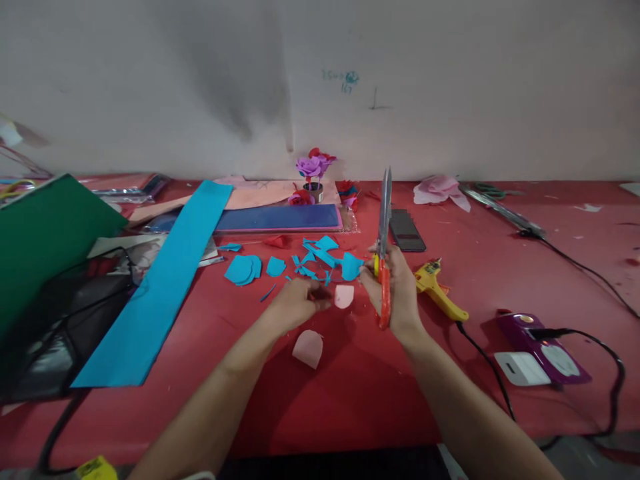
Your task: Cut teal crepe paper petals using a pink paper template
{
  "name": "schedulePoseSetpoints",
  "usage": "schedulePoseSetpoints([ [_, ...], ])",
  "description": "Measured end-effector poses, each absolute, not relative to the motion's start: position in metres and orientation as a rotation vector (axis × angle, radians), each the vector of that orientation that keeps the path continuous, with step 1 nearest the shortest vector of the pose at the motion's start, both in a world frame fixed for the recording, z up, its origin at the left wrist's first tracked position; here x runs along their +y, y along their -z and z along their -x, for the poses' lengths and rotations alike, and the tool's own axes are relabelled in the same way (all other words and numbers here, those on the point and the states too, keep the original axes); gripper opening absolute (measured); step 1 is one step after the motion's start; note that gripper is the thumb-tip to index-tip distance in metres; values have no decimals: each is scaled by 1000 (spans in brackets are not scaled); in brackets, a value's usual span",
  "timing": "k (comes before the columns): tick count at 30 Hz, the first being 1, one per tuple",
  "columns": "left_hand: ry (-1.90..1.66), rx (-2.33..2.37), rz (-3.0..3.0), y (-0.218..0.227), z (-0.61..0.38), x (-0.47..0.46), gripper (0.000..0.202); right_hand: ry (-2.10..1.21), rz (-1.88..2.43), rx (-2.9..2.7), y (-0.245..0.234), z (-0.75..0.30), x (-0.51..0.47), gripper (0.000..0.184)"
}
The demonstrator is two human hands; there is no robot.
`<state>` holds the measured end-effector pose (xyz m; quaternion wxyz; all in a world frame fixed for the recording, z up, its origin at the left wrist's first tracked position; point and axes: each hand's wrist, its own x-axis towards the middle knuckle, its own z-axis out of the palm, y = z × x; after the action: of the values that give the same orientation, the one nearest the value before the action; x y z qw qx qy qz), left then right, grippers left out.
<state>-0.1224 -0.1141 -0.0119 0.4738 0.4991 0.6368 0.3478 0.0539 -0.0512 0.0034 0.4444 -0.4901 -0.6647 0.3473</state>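
My right hand (397,293) grips scissors (384,227) with red-orange and yellow handles, blades closed and pointing up and away. My left hand (297,303) is pinched over the red table (360,393), its fingertips just left of a small pink petal-shaped piece (344,295); I cannot make out what the fingers hold. A second, larger pink petal piece (309,348) lies nearer me, under my left wrist. Beyond my hands lie blue cut petals (243,269) and several blue scraps (325,257).
A long blue foam strip (160,287) runs diagonally at left, beside a green sheet (45,240) and a black bag (60,327). A yellow glue gun (440,290) with cord lies right of my hand, then a purple device (545,347) and white charger (520,368). Paper flowers (313,170) stand by the wall.
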Motion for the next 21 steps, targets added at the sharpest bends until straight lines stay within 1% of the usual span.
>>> schedulePoseSetpoints([
  [2,-1040,1604,-1150,11,118,-114,24,-866,1182,-1665,-5,-55,-52,34],
  [4,-1162,1497,-1012,8,110,-115,34,-1046,1115,-1642,-5,-53,-55,32],
  [5,-1186,1411,-944,6,105,-115,35,-1166,1076,-1616,-5,-52,-57,31],
  [7,-1216,1288,-843,2,98,-116,28,-1364,1015,-1560,-5,-49,-61,32],
  [10,-1255,1309,-811,2,105,-115,20,-1456,1006,-1522,-6,-46,-66,34],
  [12,-1265,1434,-856,5,125,-114,18,-1420,1058,-1546,-7,-46,-65,34],
  [14,-1301,1669,-932,9,154,-111,12,-1328,1151,-1639,-6,-50,-61,33],
  [17,-1247,2063,-1014,20,193,-105,11,-1113,1265,-1876,-1,-57,-52,32],
  [21,-1159,2296,-1014,35,207,-99,9,-774,1330,-2208,4,-62,-47,28],
])
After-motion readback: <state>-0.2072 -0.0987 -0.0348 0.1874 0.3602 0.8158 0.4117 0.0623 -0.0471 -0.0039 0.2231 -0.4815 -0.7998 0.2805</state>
